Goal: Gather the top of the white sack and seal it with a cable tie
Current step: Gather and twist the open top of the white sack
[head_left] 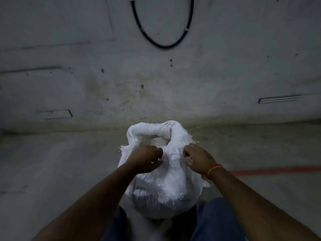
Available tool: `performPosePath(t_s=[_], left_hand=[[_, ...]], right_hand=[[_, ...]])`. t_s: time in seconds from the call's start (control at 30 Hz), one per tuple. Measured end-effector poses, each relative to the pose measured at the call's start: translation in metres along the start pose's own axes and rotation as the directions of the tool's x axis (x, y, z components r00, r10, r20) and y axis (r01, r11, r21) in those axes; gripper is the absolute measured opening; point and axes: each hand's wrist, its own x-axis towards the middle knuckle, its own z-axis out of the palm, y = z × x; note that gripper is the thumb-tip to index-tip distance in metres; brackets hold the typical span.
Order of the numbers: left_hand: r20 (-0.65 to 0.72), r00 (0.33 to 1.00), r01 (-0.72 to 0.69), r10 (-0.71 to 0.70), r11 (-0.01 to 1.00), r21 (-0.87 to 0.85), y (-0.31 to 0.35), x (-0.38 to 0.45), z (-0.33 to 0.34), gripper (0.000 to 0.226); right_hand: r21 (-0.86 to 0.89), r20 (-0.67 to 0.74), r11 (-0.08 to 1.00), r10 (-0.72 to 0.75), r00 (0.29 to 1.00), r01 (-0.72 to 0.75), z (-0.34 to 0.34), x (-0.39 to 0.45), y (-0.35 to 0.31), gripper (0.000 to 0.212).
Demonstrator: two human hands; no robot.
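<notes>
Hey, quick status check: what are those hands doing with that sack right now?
Left hand, right hand both clenched on white sack near rim. Mouth still open. No cable tie visible. Nothing in the way.

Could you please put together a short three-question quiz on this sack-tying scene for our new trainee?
1. True or false: the top of the white sack is already closed with a cable tie.
2. Which hand has an orange band at the wrist? A) left hand B) right hand
3. Fill in: a black ____ hangs in a loop on the wall behind the sack.

Key:
1. False: the rolled rim is open and no tie shows.
2. B.
3. cable.
</notes>
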Motion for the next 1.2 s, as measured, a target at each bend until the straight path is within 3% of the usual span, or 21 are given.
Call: performPosePath(t_s=[0.17,0.27,0.33,0.5,0.63,0.7,0.8,0.87,1.0,1.1,1.2], left_hand=[[0.336,0.927,-0.160,0.165,0.986,-0.043,-0.009,-0.011,0.036,0.059],[0.450,0.870,-0.221,0.199,0.975,-0.005,-0.020,-0.015,0.062,0.076],[0.475,0.859,-0.236,0.192,0.971,0.035,-0.027,-0.018,0.082,0.076],[0.316,0.943,-0.122,0.106,0.992,0.031,-0.040,-0.015,0.114,0.023],[0.136,0.986,0.128,-0.100,0.969,-0.213,-0.050,0.002,0.107,0.020],[0.047,0.987,0.161,-0.154,0.949,-0.272,-0.055,0.012,0.096,0.014],[-0.058,0.980,0.150,-0.189,0.902,-0.405,-0.058,0.025,0.073,0.026],[-0.124,0.975,0.107,-0.184,0.879,-0.464,-0.057,0.031,0.056,0.035],[-0.214,0.966,0.017,-0.145,0.861,-0.509,-0.050,0.043,0.026,0.023],[-0.278,0.953,-0.042,-0.122,0.854,-0.518,-0.044,0.047,0.004,0.026],[-0.330,0.937,-0.074,-0.117,0.856,-0.512,-0.036,0.051,-0.016,0.034]], right_hand=[[0.051,0.152,0.997,0.044,0.987,-0.052,0.025,-0.001,-0.002,0.010],[0.047,0.186,0.998,0.025,0.982,-0.035,0.040,0.009,0.002,0.008],[0.057,0.211,0.998,0.009,0.977,-0.021,0.054,0.013,0.006,0.008],[0.104,0.240,0.994,-0.041,0.970,0.017,0.079,0.015,0.015,0.027],[0.134,0.262,0.991,-0.052,0.964,0.017,0.085,0.009,0.024,0.068],[0.105,0.265,0.994,-0.040,0.963,0.013,0.083,0.006,0.023,0.097],[0.056,0.237,0.998,0.009,0.971,-0.023,0.084,0.004,0.026,0.114],[0.039,0.195,0.999,0.025,0.981,-0.034,0.083,0.003,0.027,0.106],[0.059,0.049,0.997,0.044,0.998,-0.046,0.067,0.005,0.020,0.085],[0.246,-0.039,0.969,0.036,0.999,-0.026,0.049,0.003,-0.002,0.109],[0.283,-0.059,0.959,0.050,0.997,-0.031,0.039,-0.001,-0.026,0.122]])
